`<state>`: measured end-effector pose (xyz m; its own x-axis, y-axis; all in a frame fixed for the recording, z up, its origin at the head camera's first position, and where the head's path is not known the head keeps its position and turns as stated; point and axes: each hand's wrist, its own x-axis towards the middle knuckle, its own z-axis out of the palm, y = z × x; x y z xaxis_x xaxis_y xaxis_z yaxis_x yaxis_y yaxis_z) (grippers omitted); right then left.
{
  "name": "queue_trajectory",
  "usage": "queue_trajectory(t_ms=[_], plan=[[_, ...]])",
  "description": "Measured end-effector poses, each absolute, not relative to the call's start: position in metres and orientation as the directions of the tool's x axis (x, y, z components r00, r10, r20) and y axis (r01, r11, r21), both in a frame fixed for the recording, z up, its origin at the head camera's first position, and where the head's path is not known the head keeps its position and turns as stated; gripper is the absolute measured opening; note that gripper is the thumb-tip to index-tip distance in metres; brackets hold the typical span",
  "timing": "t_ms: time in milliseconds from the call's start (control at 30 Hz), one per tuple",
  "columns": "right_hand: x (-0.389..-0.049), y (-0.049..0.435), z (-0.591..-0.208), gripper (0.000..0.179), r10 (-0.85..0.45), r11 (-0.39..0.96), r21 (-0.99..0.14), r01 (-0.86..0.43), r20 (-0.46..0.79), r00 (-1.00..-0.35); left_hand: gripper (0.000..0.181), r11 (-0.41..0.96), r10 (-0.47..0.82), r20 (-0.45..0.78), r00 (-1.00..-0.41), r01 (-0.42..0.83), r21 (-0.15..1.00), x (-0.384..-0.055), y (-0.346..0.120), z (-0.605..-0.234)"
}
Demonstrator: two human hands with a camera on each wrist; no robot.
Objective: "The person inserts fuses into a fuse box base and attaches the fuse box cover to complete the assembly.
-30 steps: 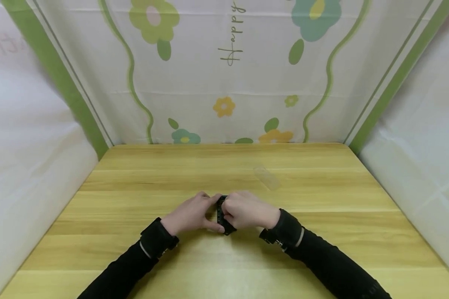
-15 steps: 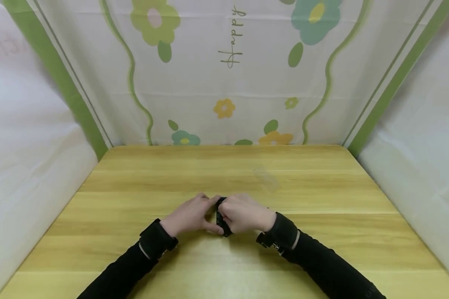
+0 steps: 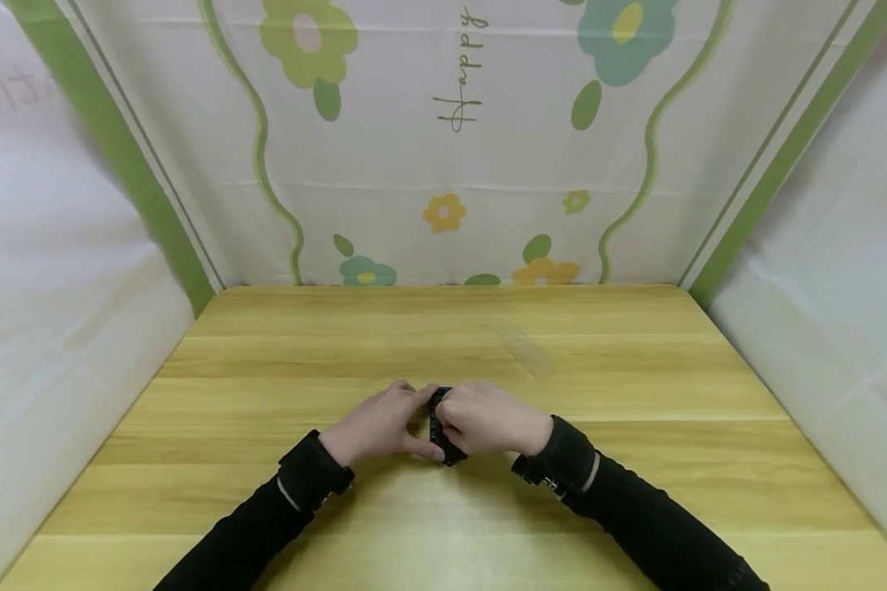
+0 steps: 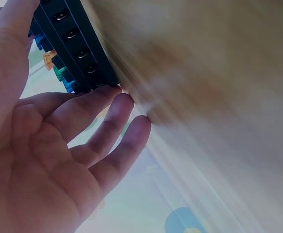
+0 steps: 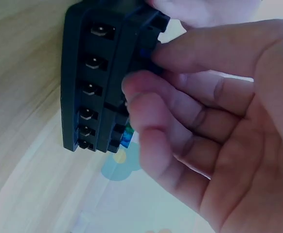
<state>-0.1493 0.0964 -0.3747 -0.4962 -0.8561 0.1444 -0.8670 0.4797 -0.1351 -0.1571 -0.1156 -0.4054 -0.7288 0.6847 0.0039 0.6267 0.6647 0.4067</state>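
Observation:
A black fuse block [image 3: 449,450] with a row of metal terminals along its side stands at the middle of the table. My left hand [image 3: 375,423] holds it by its two ends, the thumb at the near one and the index finger at the far one. Orange [image 4: 49,59], green and blue blade fuses show along its top in the left wrist view. My right hand [image 3: 494,419] is over the block with curled fingers. In the right wrist view, its thumb and index finger pinch at a blue blade fuse [image 5: 144,51], mostly hidden by the fingertips.
A clear plastic cover [image 3: 528,354] lies on the wooden table [image 3: 266,353] beyond the right hand. Flower-printed cloth [image 3: 384,148] hangs behind the table, and pale cloth walls close off both sides.
The right hand shifts slightly left over the fuse block, then back to the right. The left hand keeps its hold, and the clear cover stays where it lies.

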Motion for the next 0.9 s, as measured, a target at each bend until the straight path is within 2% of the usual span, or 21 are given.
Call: queue_trajectory(t_ms=[200,900], plan=[[-0.1479,0.0957,-0.3806,0.042,-0.851,0.49,-0.084,-0.868,0.173,-0.497,0.096,0.652,0.69,0.022,-0.723,0.635,0.413,-0.157,-0.1139,-0.4049],[-0.1512,0.1001,-0.3711,0.042,-0.86,0.485,-0.14,-0.863,0.1,-0.5,0.101,0.685,0.671,-0.022,-0.741,0.608,0.402,-0.1566,-0.1147,-0.4047]])
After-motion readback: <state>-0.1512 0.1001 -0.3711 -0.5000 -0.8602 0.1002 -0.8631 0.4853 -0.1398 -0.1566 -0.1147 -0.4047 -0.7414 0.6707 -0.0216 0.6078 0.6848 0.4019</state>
